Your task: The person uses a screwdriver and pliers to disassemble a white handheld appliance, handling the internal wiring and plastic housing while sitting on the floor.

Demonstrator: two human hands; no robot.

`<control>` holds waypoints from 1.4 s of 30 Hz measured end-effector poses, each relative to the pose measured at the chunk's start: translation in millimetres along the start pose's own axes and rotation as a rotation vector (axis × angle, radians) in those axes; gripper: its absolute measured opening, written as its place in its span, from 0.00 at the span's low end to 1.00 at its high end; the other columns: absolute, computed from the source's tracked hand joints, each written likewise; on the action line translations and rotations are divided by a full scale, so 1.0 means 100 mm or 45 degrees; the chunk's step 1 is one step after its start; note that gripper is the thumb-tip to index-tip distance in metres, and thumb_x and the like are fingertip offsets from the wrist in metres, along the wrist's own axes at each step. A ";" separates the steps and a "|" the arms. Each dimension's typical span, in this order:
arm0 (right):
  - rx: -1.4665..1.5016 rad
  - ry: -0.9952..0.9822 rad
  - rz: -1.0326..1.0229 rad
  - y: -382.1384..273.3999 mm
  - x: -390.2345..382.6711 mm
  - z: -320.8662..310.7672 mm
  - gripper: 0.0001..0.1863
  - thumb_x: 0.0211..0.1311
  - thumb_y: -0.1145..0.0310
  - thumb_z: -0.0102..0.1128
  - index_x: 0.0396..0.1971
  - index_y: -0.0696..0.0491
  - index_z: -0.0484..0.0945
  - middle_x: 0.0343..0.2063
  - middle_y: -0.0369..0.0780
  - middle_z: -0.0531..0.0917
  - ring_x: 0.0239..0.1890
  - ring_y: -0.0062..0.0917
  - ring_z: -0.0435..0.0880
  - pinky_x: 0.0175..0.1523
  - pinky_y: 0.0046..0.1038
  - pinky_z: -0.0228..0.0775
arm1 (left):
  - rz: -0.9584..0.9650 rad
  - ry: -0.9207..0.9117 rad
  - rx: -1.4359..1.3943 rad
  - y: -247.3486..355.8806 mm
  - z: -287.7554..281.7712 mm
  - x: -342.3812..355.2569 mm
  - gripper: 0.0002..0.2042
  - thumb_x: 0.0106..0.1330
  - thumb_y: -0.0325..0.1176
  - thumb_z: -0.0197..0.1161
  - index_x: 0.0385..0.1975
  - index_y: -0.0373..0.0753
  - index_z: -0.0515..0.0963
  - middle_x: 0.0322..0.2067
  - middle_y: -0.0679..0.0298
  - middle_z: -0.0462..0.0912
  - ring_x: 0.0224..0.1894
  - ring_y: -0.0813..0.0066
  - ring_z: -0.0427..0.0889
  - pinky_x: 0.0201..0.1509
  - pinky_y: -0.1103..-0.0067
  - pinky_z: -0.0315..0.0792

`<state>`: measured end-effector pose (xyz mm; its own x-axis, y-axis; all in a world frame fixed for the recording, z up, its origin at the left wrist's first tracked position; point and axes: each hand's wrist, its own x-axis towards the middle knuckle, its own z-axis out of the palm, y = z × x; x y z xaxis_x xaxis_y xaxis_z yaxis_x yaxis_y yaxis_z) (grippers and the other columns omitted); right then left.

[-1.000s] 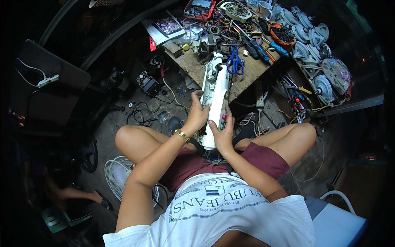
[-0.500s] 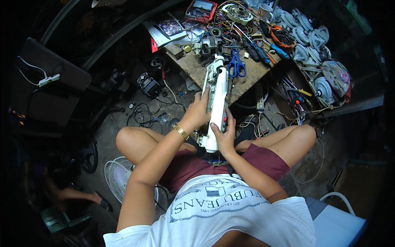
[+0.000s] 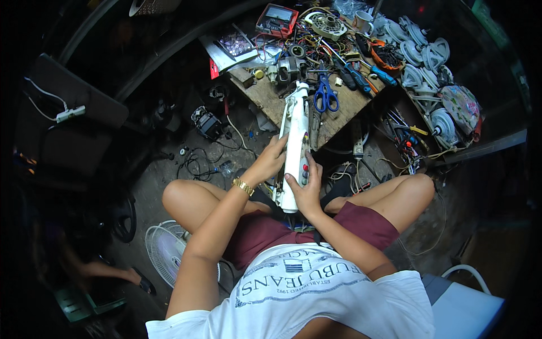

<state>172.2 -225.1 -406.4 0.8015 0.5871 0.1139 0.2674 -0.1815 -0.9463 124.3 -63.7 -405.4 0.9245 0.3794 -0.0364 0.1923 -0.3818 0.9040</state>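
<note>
Between my legs I hold a long white plastic housing (image 3: 297,152), its far end by the wooden table's edge. A red button and darker grey ones show along its right side. My left hand (image 3: 272,158) is closed on its left side, with the fingertips partly hidden behind it. On the opposite side, my right hand (image 3: 307,189) grips the housing near the buttons, thumb resting on the white face. Blue-handled scissors (image 3: 326,97) lie on the table just right of the far end.
The wooden table (image 3: 265,104) carries tangled wires, screwdrivers (image 3: 357,76), a red-framed meter (image 3: 276,20) and a mug (image 3: 363,21). White plastic parts (image 3: 432,53) pile up at the right. Cables (image 3: 195,161) and a motor-like part (image 3: 206,121) lie on the floor. A fan (image 3: 166,251) is by my left leg.
The housing has turned slightly, so more of its smooth white face and its buttons show. Both hands keep their hold. The view has shifted a little.
</note>
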 end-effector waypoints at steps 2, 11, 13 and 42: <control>-0.001 0.024 -0.018 -0.02 0.01 0.01 0.40 0.46 0.71 0.71 0.62 0.53 0.63 0.47 0.44 0.67 0.48 0.33 0.72 0.53 0.32 0.67 | 0.043 0.082 -0.171 0.02 0.04 -0.03 0.33 0.61 0.30 0.53 0.68 0.39 0.49 0.60 0.43 0.60 0.64 0.50 0.62 0.67 0.69 0.57; -0.149 -0.040 -0.025 -0.16 0.09 -0.04 0.40 0.46 0.69 0.70 0.61 0.55 0.63 0.51 0.47 0.68 0.47 0.36 0.76 0.51 0.33 0.70 | -0.097 0.008 -0.411 0.00 0.14 0.00 0.41 0.68 0.46 0.55 0.68 0.30 0.37 0.67 0.43 0.46 0.71 0.60 0.46 0.71 0.72 0.45; -0.186 -0.049 -0.042 -0.15 0.11 -0.06 0.39 0.45 0.70 0.69 0.61 0.55 0.63 0.50 0.47 0.68 0.47 0.37 0.76 0.51 0.34 0.71 | -0.038 0.043 -0.323 -0.02 0.16 0.04 0.46 0.65 0.45 0.60 0.68 0.28 0.34 0.66 0.42 0.47 0.70 0.59 0.49 0.70 0.72 0.48; 0.738 -0.044 0.589 0.20 -0.24 -0.09 0.32 0.69 0.52 0.49 0.64 0.56 0.54 0.58 0.48 0.67 0.60 0.30 0.68 0.61 0.31 0.62 | -0.191 0.166 -0.427 -0.10 0.34 0.17 0.46 0.60 0.35 0.64 0.67 0.30 0.33 0.61 0.45 0.55 0.64 0.59 0.59 0.65 0.74 0.60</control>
<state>163.4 -249.9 -425.7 0.7441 0.5778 -0.3354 -0.4263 0.0239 -0.9043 149.3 -82.2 -429.8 0.8407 0.5220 -0.1438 0.1838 -0.0253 0.9826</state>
